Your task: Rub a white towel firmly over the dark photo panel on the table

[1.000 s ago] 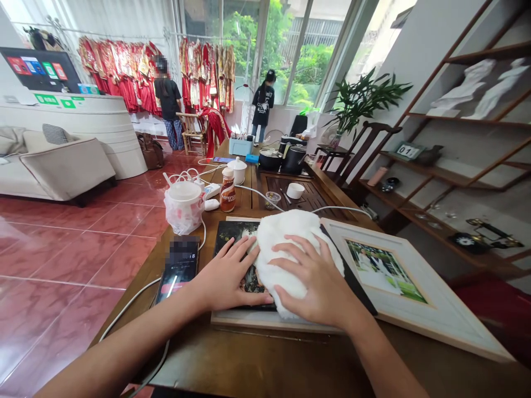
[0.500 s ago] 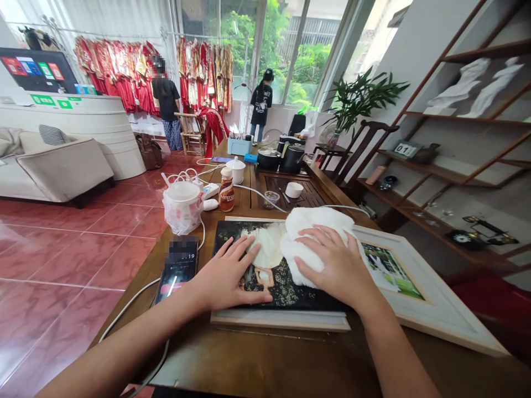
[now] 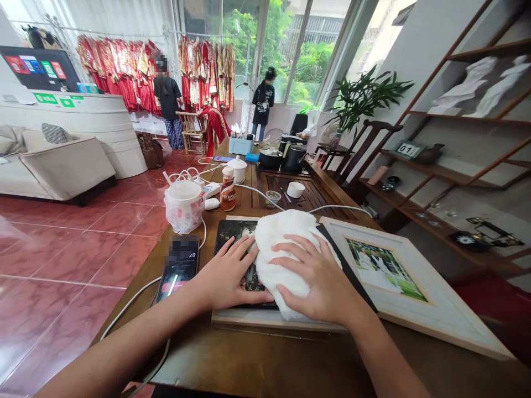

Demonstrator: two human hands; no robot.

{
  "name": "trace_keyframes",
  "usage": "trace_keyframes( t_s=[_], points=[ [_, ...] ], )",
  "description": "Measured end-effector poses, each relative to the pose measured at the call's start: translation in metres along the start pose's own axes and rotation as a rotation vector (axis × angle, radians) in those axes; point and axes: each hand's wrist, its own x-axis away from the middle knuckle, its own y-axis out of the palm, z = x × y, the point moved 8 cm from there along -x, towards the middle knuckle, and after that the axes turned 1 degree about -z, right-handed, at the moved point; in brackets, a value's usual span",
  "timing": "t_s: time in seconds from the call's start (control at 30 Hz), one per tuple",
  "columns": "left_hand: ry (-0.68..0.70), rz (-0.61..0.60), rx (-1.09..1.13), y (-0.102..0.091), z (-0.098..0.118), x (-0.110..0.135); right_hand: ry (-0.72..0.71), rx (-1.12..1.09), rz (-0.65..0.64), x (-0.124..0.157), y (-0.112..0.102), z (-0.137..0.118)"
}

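My left hand lies flat on a dark, glossy framed photo, its fingertips against a white fluffy cloth. My right hand presses down on top of that cloth, which hides the middle of the photo. A large white-bordered framed wedding photo lies to the right, under neither hand. A smartphone with a blurred screen rests left of my left hand on the wooden table.
Beyond the photo stand a plastic-bagged cup, a coffee bottle, a power strip, and a wooden tea tray with kettles behind. Cables cross the table. Two people stand far off near racks of red garments.
My right hand and the cloth have slid left and down across the dark photo, covering more of it than half a second ago. My left hand has barely moved.
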Motion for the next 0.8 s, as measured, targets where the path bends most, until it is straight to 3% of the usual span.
trace_keyframes(
  t_s=[0.23,0.33,0.43,0.67,0.8],
  points=[
    [-0.021,-0.021,0.003,0.002,-0.003,-0.001,0.202,0.209,0.068,0.009,-0.005,0.046],
    [-0.015,-0.017,0.004,0.001,-0.002,-0.001,0.241,0.268,0.094,0.012,-0.008,0.055],
    [-0.016,-0.018,-0.001,0.001,-0.002,0.0,0.203,0.241,0.089,0.009,-0.007,0.045],
    [0.007,0.018,0.004,-0.002,0.0,0.0,-0.027,0.015,0.008,0.0,0.002,-0.006],
    [0.008,0.025,0.007,-0.002,0.0,0.0,0.007,0.001,0.006,0.0,0.002,-0.001]
  ],
)
